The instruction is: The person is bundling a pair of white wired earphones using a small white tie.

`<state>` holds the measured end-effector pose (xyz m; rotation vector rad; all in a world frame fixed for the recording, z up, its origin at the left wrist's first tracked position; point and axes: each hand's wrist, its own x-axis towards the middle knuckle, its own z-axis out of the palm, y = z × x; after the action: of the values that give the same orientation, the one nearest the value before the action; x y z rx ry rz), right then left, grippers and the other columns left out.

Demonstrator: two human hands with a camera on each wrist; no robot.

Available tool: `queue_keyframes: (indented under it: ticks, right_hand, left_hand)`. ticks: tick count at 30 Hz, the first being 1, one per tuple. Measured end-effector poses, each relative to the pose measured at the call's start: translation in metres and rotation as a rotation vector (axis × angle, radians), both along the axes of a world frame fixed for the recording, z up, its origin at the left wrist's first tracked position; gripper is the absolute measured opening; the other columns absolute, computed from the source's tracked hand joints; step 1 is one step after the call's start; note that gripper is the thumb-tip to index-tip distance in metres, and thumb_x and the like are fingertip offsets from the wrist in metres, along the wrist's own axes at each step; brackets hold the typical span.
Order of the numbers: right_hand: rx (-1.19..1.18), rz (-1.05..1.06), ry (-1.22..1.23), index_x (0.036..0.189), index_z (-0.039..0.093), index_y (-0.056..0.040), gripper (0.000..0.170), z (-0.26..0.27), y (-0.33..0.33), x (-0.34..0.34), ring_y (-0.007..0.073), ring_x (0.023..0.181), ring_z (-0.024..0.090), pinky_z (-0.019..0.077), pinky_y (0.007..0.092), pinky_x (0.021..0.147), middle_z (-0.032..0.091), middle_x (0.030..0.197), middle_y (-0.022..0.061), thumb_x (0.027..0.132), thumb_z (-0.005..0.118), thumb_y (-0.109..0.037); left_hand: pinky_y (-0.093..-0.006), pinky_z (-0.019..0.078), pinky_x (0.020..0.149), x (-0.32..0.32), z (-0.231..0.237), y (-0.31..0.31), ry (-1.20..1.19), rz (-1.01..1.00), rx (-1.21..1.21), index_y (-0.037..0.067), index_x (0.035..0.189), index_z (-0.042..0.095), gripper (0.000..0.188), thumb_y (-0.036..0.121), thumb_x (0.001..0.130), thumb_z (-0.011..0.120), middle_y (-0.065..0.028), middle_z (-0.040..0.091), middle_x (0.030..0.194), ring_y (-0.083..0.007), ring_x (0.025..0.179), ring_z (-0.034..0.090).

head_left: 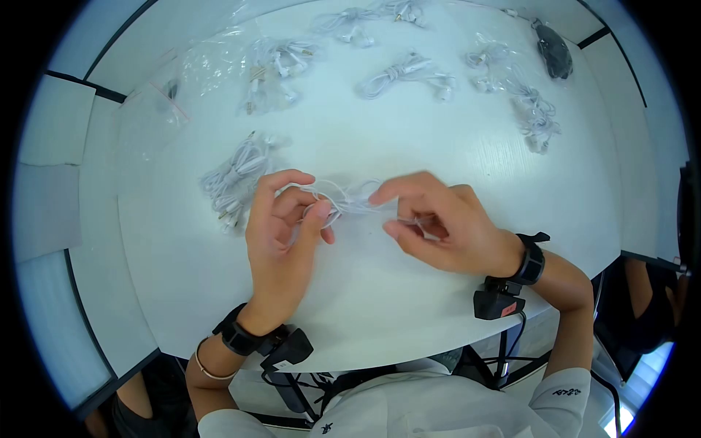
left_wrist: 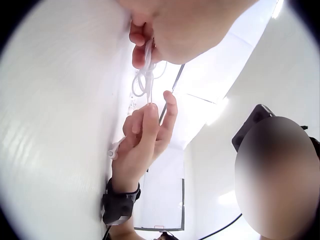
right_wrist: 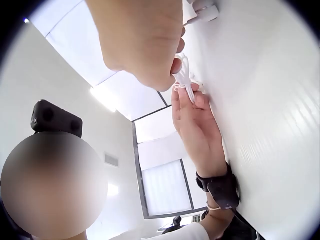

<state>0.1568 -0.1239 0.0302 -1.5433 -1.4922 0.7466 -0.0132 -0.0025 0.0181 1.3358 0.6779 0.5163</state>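
Note:
A white cable (head_left: 350, 204), looped into a bundle, stretches between the two hands above the table. The left hand (head_left: 281, 248) pinches its loops between thumb and fingers. At the bundle's other side, the right hand (head_left: 453, 226) has its fingers curled round the cable's end. In the left wrist view, the cable loops (left_wrist: 142, 82) hang by the left fingers, and a white plug-like piece (left_wrist: 114, 150) shows beside the right hand (left_wrist: 140, 137). The right wrist view shows the left hand (right_wrist: 197, 125) holding the white strands (right_wrist: 184, 75).
Bundled white earphones (head_left: 237, 175) lie left of the hands. More bundles (head_left: 409, 77) lie along the table's far side, some in clear bags (head_left: 212, 62). A dark pouch (head_left: 555, 55) is at the far right. The white table (head_left: 365, 306) has upright panels around it.

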Motion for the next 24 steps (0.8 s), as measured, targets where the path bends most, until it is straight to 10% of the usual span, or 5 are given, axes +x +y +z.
queue_keyframes:
  ticks: [6, 11, 15, 18, 24]
  right_hand:
    - [0.004, 0.171, 0.109, 0.106, 0.056, -0.0036, 0.025, 0.010, -0.002, 0.002, 0.0083, 0.052, 0.049, 0.0375, 0.0215, 0.047, 0.059, 0.073, 0.0039, 0.082, 0.056, 0.005]
    - [0.094, -0.233, 0.342, 0.103, 0.052, -0.0051, 0.012, -0.001, 0.004, 0.013, 0.0011, 0.057, 0.029, 0.0236, 0.0192, 0.050, 0.043, 0.071, -0.0037, 0.093, 0.046, -0.004]
    - [-0.032, -0.246, 0.177, 0.097, 0.053, -0.0053, 0.009, -0.004, 0.009, 0.024, 0.0058, 0.051, 0.033, 0.0271, 0.0227, 0.048, 0.043, 0.062, 0.0001, 0.089, 0.048, -0.004]
    - [-0.241, -0.138, 0.062, 0.095, 0.056, -0.0045, 0.008, 0.004, 0.009, 0.022, 0.0024, 0.053, 0.033, 0.0261, 0.0197, 0.049, 0.044, 0.064, -0.0030, 0.091, 0.050, -0.008]
    - [0.054, 0.320, -0.089, 0.092, 0.065, -0.0095, 0.010, -0.001, 0.002, 0.015, 0.0125, 0.041, 0.044, 0.0305, 0.0248, 0.039, 0.058, 0.062, 0.0004, 0.084, 0.060, -0.009]
  left_hand:
    - [-0.0213, 0.0423, 0.059, 0.001, 0.000, -0.002, 0.007, -0.021, 0.021, 0.003, 0.111, 0.042, 0.025, 0.002, 0.089, 0.054, -0.0051, 0.058, 0.083, -0.0084, 0.070, 0.053]
    - [-0.0186, 0.0333, 0.059, -0.003, 0.002, -0.002, 0.037, -0.211, 0.072, 0.004, 0.114, 0.045, 0.022, 0.004, 0.092, 0.048, -0.0007, 0.050, 0.080, -0.0054, 0.065, 0.039]
    - [-0.0176, 0.0325, 0.061, -0.004, 0.002, 0.004, -0.019, -0.229, 0.117, 0.005, 0.115, 0.043, 0.022, 0.012, 0.095, 0.044, -0.0017, 0.053, 0.087, -0.0047, 0.070, 0.040]
    - [-0.0169, 0.0311, 0.060, -0.006, 0.001, 0.008, -0.073, -0.064, 0.019, 0.006, 0.116, 0.043, 0.021, 0.012, 0.095, 0.043, -0.0011, 0.053, 0.090, -0.0030, 0.071, 0.039]
    - [-0.0196, 0.0333, 0.063, -0.001, 0.004, 0.005, -0.040, 0.074, 0.154, 0.004, 0.117, 0.042, 0.025, 0.006, 0.093, 0.046, -0.0018, 0.050, 0.081, -0.0066, 0.067, 0.038]
